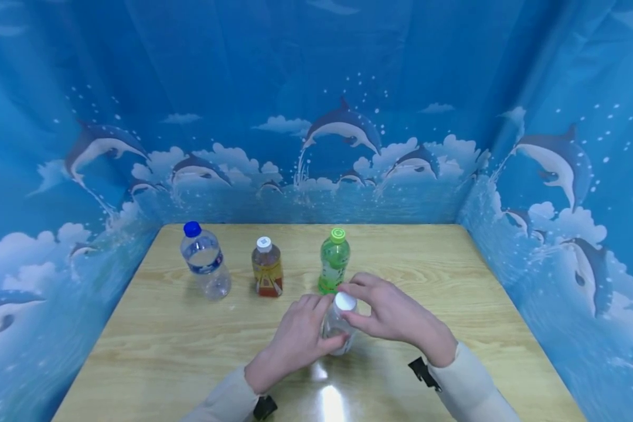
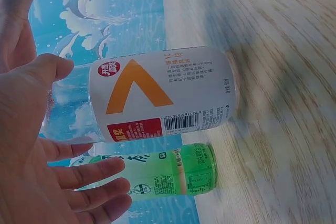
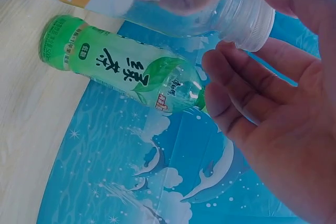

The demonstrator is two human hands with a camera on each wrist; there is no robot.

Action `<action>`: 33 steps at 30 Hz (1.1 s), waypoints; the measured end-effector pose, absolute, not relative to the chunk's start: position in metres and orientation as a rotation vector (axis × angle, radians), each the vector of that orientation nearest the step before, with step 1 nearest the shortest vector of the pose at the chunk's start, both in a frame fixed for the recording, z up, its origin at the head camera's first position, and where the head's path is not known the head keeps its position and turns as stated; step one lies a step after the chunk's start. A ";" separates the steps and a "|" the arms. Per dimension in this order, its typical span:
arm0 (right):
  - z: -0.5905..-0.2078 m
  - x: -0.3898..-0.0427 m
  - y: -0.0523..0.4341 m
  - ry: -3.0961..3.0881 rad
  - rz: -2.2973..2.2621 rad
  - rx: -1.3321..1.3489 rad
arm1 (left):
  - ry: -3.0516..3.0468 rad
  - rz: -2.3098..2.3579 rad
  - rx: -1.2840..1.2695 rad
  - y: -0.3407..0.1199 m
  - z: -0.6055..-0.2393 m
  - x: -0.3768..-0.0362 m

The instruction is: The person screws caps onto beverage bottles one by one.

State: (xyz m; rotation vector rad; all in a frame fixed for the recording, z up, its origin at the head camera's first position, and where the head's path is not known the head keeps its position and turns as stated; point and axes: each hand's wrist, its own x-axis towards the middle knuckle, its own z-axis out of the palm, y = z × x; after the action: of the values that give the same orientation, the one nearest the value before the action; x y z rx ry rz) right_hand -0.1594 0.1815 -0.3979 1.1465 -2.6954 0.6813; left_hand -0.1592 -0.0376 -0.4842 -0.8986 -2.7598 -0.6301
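Observation:
A clear plastic bottle with a white cap stands upright on the table between both hands. Its white label carries an orange V-like mark. My left hand holds the bottle near its shoulder, the thumb on the near side; its lower fingers spread out past the bottle. At the top, the thumb and fingers of my right hand curl round the white cap from two sides. Just behind stands a green tea bottle with a green cap, apart from the hands.
Farther left on the wooden table stand a bottle of brown drink with a white cap and a large clear bottle with a blue cap. A blue dolphin-print curtain encloses the table's back and sides.

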 end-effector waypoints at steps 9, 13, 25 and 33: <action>-0.399 -0.160 0.179 -2.683 0.705 1.138 | -2.749 -0.615 -0.911 -0.039 -0.485 -0.159; -0.399 -0.161 0.178 -2.692 0.703 1.109 | -2.763 -0.617 -0.908 -0.038 -0.485 -0.160; -0.399 -0.161 0.176 -2.687 0.642 1.074 | -2.776 -0.628 -0.908 -0.037 -0.485 -0.159; -0.397 -0.160 0.179 -2.657 0.708 1.108 | -2.731 -0.612 -0.921 -0.039 -0.486 -0.159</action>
State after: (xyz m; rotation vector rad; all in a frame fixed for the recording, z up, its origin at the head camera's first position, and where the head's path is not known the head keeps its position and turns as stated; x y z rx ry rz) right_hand -0.1595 0.1788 -0.3973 1.1079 -2.6572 0.7076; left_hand -0.1594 -0.0386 -0.4864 -0.9208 -2.7315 -0.6120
